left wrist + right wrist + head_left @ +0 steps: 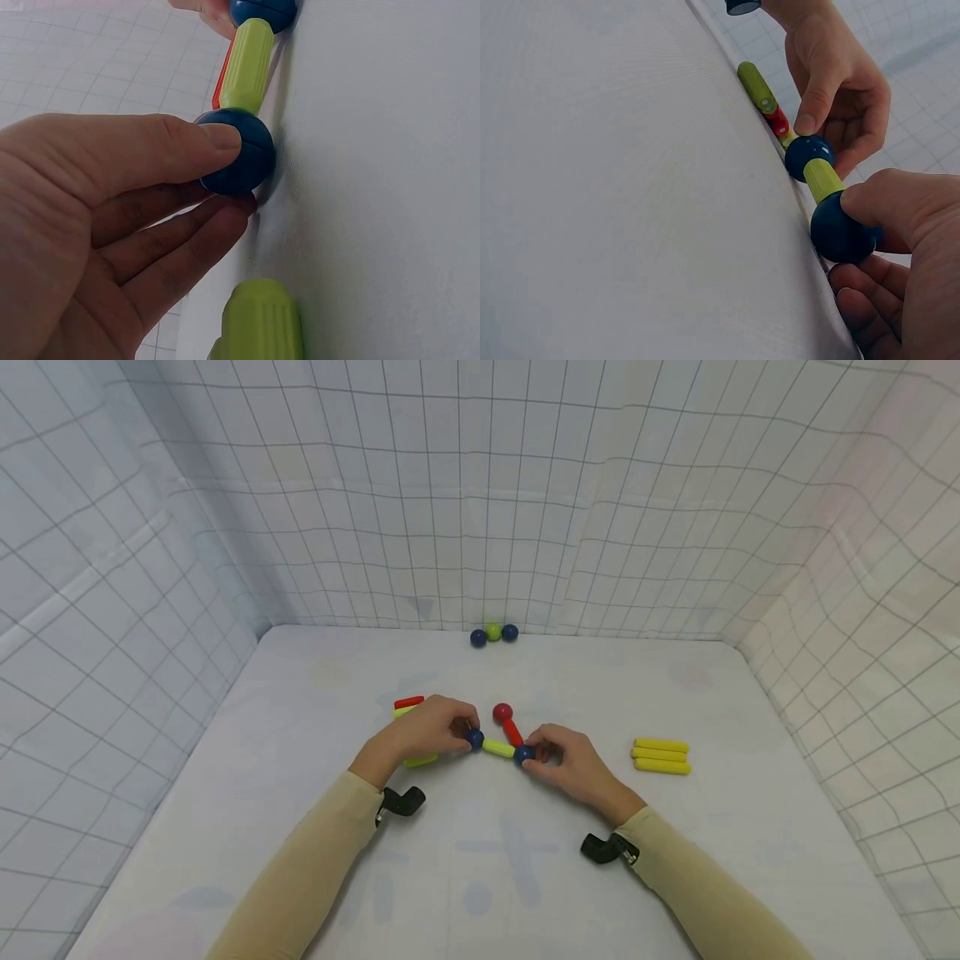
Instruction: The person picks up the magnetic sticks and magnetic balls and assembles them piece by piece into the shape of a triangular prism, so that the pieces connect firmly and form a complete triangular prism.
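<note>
My left hand point(435, 727) pinches a dark blue ball point(238, 154) between thumb and fingers. A short light green rod point(498, 748) joins this ball to a second dark blue ball point(843, 229), which my right hand point(572, 762) grips with thumb and fingers. From that second ball a red rod point(512, 732) runs away from me to a red ball point(502, 712). The joined pieces lie low at the tabletop. In the left wrist view, the red rod is mostly hidden behind the green one.
Beside and partly under my left hand lie a red rod point(409, 702) and light green rods point(420, 761). Several yellow rods point(662, 756) lie side by side at the right. At the table's back edge sit two blue balls point(478, 638) and a green ball point(492, 632).
</note>
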`<state>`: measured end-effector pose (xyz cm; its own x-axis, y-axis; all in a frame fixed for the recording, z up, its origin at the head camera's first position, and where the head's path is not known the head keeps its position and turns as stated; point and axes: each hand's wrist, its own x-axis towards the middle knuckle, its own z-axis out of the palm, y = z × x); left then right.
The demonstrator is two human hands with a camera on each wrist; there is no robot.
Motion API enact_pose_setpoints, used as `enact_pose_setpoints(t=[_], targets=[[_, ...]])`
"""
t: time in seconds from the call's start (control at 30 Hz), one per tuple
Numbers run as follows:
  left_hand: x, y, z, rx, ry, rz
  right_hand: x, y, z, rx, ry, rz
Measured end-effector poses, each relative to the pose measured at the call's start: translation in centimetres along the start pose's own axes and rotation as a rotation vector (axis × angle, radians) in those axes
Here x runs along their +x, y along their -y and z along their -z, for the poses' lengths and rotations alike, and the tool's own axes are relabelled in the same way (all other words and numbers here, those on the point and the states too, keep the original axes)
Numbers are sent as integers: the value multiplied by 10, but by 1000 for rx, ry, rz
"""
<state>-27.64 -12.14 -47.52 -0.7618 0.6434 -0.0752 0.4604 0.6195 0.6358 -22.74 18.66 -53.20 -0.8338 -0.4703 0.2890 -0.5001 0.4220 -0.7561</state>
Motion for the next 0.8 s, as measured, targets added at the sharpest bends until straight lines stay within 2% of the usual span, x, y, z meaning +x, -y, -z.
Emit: enact_pose_setpoints(t=[0.2,0.33,0.6,0.7,0.8], targets=[[-1,-1,2,8,-6,27,0,1,-1,3,1,-8],[-11,-5,13,39,-27,57,0,1,-3,12,-1,4],[-50,-12,45,94,-156,42,-2,0,-3,-4,-5,8],[-65,-12,48,121,-188,38,-1,1,-2,-8,-6,2],[-77,-9,44,161,-200,51,-1,0,-1,-16,1,-15]])
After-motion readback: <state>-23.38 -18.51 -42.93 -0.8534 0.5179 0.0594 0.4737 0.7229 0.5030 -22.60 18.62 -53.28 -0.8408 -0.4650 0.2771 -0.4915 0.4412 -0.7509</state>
